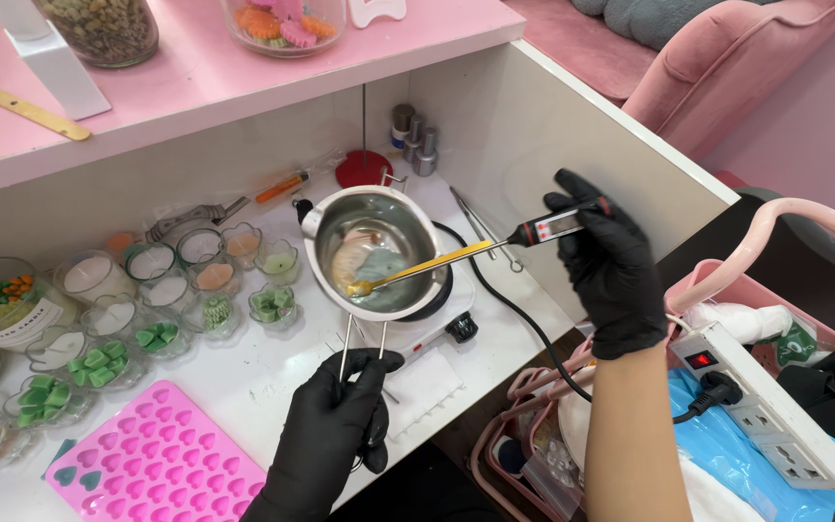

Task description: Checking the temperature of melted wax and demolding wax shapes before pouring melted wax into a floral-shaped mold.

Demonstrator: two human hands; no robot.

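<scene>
Your left hand (332,418) is clamped on the wire handle of the steel pot (376,251), which sits on the small hotplate (442,314) on the worktop (253,372); keep hold there, as the thin rigid metal likely runs hot. Your right hand (611,266) pinches the light, stiff thermometer (480,246) by its head, probe dipped in the pot's pale melting wax lumps; nearby glass cups (161,290) hold set wax

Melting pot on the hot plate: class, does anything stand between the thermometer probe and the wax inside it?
Nothing visible does. The right hand holds the thermometer with its probe already inside the open melting pot, tip in the wax. The left hand grips the pot's wire handle.
</scene>
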